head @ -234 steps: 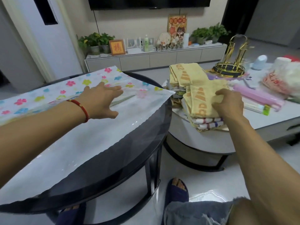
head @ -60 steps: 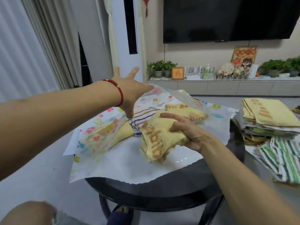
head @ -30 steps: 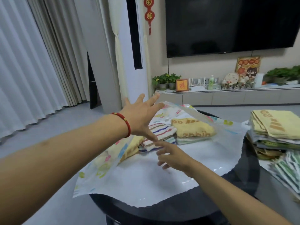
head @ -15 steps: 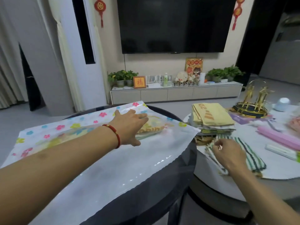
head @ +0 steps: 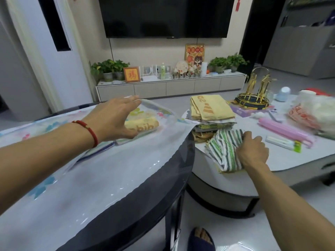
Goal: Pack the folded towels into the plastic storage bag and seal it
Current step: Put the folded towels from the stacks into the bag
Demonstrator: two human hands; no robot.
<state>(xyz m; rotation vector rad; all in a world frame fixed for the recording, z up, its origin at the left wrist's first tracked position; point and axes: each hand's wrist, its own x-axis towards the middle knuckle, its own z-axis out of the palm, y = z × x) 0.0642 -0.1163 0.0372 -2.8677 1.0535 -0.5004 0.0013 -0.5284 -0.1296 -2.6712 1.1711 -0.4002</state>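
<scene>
A clear plastic storage bag [head: 101, 171] with flower prints lies flat across the round dark table [head: 159, 192]. My left hand [head: 114, 120] lifts the bag's upper flap at its open mouth. Inside the mouth lies a folded yellow towel [head: 145, 125]. My right hand [head: 252, 151] grips a folded green-and-white striped towel [head: 224, 147] on the white coffee table [head: 293, 160]. Behind it stands a stack of folded towels [head: 211, 113] with a yellow one on top.
On the coffee table lie a pink case [head: 284, 131], a small white and green tube [head: 283, 143], a gold rack [head: 253, 98] and a plastic bag [head: 315, 113]. My slippered foot [head: 201, 240] is on the floor between the tables. A TV cabinet [head: 170, 86] lines the far wall.
My right hand left the bag, moved right to the coffee table and closed on the striped towel. My left hand raised the bag's flap again.
</scene>
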